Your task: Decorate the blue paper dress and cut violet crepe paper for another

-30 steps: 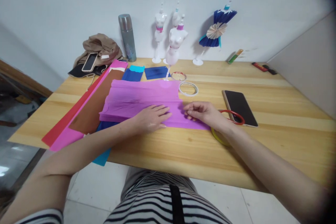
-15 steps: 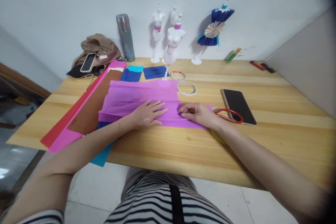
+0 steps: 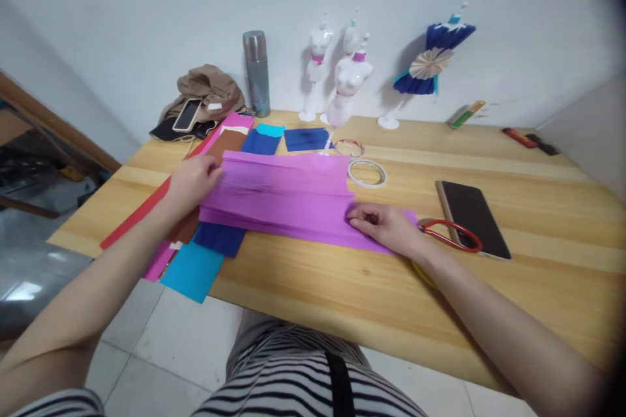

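Observation:
A folded sheet of purple crepe paper [image 3: 288,192] lies across the middle of the wooden table [image 3: 342,273]. My left hand [image 3: 193,179] rests at the paper's left end, fingers curled onto its edge. My right hand [image 3: 384,225] presses down on the paper's right end with fingers bent and pinched together on the fold. Under the purple sheet lie brown [image 3: 222,143], red, pink, dark blue [image 3: 220,238] and cyan [image 3: 193,270] paper sheets.
A dark phone [image 3: 472,215] and red-handled scissors [image 3: 450,234] lie right of my right hand. Tape rolls [image 3: 366,172] sit behind the paper. White mannequin figures [image 3: 347,78], one in a blue paper dress [image 3: 433,58], a steel flask [image 3: 257,71] and a cloth bundle with a phone [image 3: 203,94] line the wall.
My left hand slid from the middle of the purple paper to its left end. My right hand stayed on the right end. The camera view shifted left.

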`<state>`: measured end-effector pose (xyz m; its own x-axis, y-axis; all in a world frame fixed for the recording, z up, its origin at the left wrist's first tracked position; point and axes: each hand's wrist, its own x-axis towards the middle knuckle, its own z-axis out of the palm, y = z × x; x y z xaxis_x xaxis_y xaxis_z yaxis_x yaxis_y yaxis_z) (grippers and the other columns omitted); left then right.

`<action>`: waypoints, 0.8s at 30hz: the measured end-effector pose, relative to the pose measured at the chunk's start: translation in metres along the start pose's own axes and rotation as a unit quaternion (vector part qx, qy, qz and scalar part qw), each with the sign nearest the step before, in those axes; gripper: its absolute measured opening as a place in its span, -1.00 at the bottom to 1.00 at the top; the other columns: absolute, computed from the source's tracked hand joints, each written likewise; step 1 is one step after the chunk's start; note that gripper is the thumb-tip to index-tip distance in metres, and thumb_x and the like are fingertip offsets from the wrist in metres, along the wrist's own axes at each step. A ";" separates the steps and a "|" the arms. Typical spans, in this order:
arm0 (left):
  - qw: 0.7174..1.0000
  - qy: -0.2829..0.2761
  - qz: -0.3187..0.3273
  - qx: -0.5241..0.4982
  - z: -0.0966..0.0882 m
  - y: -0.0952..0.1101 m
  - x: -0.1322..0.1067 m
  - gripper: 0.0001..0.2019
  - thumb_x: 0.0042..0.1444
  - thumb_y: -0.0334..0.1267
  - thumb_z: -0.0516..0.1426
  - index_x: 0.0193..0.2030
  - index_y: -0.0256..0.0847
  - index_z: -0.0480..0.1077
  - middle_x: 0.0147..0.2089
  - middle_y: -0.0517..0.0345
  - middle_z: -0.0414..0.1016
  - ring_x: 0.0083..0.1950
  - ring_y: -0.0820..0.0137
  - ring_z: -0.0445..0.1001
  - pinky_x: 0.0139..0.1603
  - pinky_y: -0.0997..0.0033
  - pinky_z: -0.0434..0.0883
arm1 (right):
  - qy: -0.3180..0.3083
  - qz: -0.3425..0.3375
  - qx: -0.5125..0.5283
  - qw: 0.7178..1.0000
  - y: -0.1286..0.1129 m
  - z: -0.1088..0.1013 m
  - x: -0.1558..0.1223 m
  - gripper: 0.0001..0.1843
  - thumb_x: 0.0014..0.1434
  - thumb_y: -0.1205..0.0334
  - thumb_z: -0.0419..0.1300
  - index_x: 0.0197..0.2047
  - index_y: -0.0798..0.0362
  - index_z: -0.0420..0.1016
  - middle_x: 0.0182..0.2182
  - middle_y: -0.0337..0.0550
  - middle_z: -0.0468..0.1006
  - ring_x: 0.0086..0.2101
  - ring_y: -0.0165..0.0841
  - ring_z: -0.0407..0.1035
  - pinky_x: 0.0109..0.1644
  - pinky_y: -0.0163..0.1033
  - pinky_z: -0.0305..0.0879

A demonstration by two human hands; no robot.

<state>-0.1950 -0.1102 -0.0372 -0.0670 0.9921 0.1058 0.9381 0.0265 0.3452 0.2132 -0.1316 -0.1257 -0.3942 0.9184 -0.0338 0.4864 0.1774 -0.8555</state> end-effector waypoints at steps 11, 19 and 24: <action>0.981 -0.112 -0.113 -0.108 -0.015 -0.023 -0.035 -0.58 -0.04 0.08 0.26 -0.63 -0.18 0.27 -0.60 0.22 0.27 -0.52 0.45 0.21 -0.51 0.45 0.09 | -0.015 0.014 0.008 1.000 0.000 -0.001 0.002 -0.53 0.06 -0.25 0.29 -0.41 0.04 0.54 -0.49 -0.18 0.48 -0.51 -0.38 0.23 -0.39 -0.21 0.19; 0.930 -0.043 -0.168 -0.323 0.010 -0.024 -0.046 -0.66 -0.07 -0.04 0.26 -0.50 -0.15 0.19 -0.62 0.36 0.18 -0.58 0.54 0.14 -0.54 0.53 0.10 | 0.001 0.004 -0.009 1.000 0.002 0.001 0.001 -0.55 0.11 -0.23 0.25 -0.46 0.01 0.51 -0.50 -0.19 0.47 -0.50 -0.36 0.24 -0.39 -0.21 0.18; 0.954 -0.029 -0.143 -0.263 0.020 -0.034 -0.046 -0.72 0.02 -0.11 0.20 -0.49 -0.15 0.18 -0.62 0.37 0.19 -0.59 0.53 0.14 -0.53 0.52 0.11 | 0.014 0.002 -0.033 0.999 0.006 0.004 0.002 -0.56 0.11 -0.22 0.24 -0.46 0.00 0.49 -0.54 -0.23 0.44 -0.49 -0.36 0.25 -0.36 -0.21 0.18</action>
<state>-0.2168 -0.1541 -0.0725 -0.2614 0.9589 -0.1104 0.5827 0.2480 0.7739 0.2116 -0.1300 -0.1329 -0.3706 0.9285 -0.0220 0.5391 0.1958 -0.8192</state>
